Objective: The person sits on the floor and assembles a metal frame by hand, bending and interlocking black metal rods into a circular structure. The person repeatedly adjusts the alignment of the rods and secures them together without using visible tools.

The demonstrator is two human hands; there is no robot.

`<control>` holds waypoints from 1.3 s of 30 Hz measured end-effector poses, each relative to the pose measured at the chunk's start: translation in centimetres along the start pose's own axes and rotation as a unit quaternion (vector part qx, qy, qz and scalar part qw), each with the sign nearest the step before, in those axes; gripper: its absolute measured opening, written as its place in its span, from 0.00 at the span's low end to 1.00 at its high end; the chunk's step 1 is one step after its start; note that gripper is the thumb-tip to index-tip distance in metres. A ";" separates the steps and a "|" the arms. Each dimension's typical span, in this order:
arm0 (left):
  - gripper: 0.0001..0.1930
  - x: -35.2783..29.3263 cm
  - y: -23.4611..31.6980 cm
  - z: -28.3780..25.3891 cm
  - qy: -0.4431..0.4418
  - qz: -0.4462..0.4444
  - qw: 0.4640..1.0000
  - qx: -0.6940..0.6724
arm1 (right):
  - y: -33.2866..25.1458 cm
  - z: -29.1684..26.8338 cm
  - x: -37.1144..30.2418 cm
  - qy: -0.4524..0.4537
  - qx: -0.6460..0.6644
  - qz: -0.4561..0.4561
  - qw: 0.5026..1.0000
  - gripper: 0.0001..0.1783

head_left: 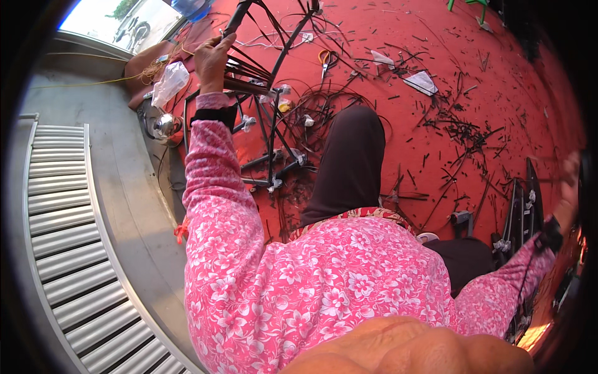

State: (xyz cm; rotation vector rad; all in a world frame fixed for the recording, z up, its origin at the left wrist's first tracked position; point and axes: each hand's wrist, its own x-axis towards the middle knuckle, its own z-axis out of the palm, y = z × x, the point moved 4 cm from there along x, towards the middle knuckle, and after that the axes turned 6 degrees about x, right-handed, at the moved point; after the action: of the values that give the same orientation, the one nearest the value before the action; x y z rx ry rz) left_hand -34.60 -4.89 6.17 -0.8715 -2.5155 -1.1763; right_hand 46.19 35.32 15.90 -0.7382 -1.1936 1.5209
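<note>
My left hand (212, 60) reaches forward, its fingers closed around the edge of a black tubular frame (237, 17) that looks like furniture. Several dark flat strips (246, 67) stretch across the frame beside that hand. Its lower tubes rest on the red floor covering, with clear plastic wrapped at some joints (248, 122). Out at the far right, my right hand (567, 192) is smeared by motion near the dark rim of the picture. Below it stand other black frame parts (529, 199). Whether the right hand holds anything is not visible.
Scissors with orange handles (326, 60) lie on the red floor (398, 149). Dark offcuts (470, 134) and long loose strips are scattered around. A grey hand tool (461, 218) sits near my leg. At left are a slatted metal rack (68, 215), a plastic bag (170, 84) and a shiny metal bowl (166, 126).
</note>
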 end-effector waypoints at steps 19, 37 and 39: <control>0.17 -3.8 17.3 -17.2 0.057 0.077 0.975 -0.200 | 39.1 18.4 -8.8 -0.306 -0.491 0.030 0.815 0.24; 0.13 -8.3 21.1 -20.3 0.033 0.084 0.963 -0.256 | 27.8 38.3 0.1 -0.078 -0.046 -0.154 0.984 0.43; 0.13 -8.2 20.9 -20.1 0.023 0.079 0.964 -0.253 | 25.9 36.8 -1.5 -0.074 0.077 -0.157 0.982 0.52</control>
State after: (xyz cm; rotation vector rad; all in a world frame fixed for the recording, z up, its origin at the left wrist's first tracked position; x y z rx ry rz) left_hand -16.23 -13.08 28.63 -1.1144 -2.0854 -1.7919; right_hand 4.85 22.70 3.21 -0.3195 -1.2212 1.4012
